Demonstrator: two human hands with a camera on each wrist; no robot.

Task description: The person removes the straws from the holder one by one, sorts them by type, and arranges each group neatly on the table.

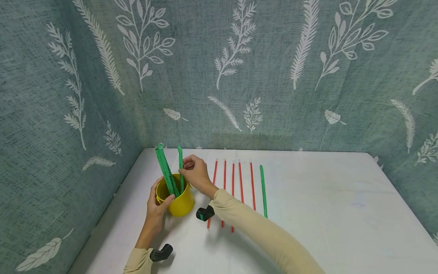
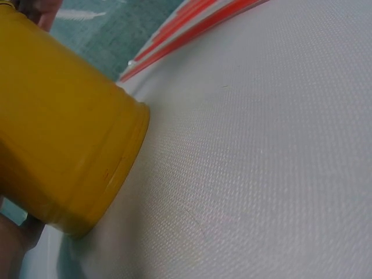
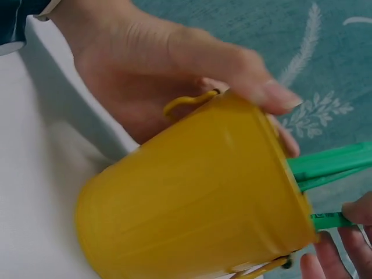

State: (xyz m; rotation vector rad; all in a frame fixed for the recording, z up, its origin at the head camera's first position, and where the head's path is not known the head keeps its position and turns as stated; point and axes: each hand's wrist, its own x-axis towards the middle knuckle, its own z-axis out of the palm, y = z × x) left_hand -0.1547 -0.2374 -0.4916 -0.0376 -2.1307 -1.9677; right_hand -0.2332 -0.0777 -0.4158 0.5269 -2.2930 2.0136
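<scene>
A small yellow bucket (image 1: 181,203) stands on the white table at the left, with yellow handle loops at its sides. My left hand (image 1: 156,209) grips it by the rim from the left; the thumb lies over the edge. With thumb and fingers, my right hand (image 1: 198,172) pinches a slim green stick (image 1: 181,163) with dark print, whose lower end is inside the bucket. A bundle of green sticks (image 1: 165,167) leans in the bucket beside it. In the right wrist view the green stick (image 3: 330,220) shows between my fingertips. The bucket's bottom is hidden inside.
Several thin red sticks (image 1: 252,186) with pale tips lie in a row right of the bucket, partly under my right forearm. One more green stick (image 1: 263,190) lies at the row's right end. A leaf-patterned cloth (image 1: 273,95) hangs behind the table.
</scene>
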